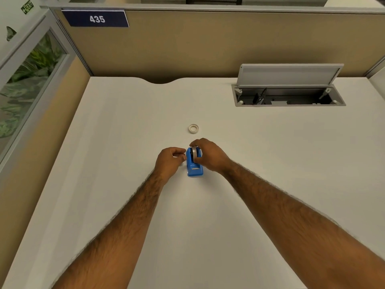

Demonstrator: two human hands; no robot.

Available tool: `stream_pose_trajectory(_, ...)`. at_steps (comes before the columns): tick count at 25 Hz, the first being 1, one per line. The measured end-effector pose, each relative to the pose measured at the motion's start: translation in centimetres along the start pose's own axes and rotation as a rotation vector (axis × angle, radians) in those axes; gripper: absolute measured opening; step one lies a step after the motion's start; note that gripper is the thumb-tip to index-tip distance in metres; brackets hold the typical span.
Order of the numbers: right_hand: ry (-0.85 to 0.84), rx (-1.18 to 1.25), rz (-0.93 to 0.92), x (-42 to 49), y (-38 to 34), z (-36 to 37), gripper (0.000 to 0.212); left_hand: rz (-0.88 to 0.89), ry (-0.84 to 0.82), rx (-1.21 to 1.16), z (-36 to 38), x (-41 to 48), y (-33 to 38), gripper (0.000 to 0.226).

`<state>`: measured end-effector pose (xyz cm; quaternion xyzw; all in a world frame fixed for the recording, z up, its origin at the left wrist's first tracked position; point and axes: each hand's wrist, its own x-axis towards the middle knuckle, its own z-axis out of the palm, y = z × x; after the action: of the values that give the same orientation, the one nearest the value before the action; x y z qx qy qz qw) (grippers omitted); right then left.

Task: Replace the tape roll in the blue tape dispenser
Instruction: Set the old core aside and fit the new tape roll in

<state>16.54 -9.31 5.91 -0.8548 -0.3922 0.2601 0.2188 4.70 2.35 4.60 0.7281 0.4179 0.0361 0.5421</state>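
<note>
Blue dispenser (194, 164): mid-desk (125, 142), well clear of every edge. Roll (194, 153) seated in it, pinched by right hand (208, 155). Left hand (169, 161): curled beside the dispenser; whether it holds anything, cannot tell. Second roll (193, 128): loose, just behind. Judged stage: swap unfinished; which roll is new is unclear.

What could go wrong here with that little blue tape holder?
The right hand grips the roll seated in the blue dispenser; a hard pull might tip or drag the light dispenser, since the left hand only touches its side. Fingers also sit near the cutter end. The spare roll lies loose behind and could get knocked.
</note>
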Motion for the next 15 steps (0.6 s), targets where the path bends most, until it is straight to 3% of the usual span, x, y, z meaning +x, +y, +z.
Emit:
stream_pose_trajectory(9,0.018,0.025,-0.017,-0.8,0.2,-0.2,0.051,0.012,-0.001,0.015,0.3,0.0,0.0,0.03)
stream_pose_trajectory(15,0.024,0.037,-0.001,-1.1,0.4,-0.2,0.064,0.018,0.007,-0.004,0.4,-0.3,0.3,0.031)
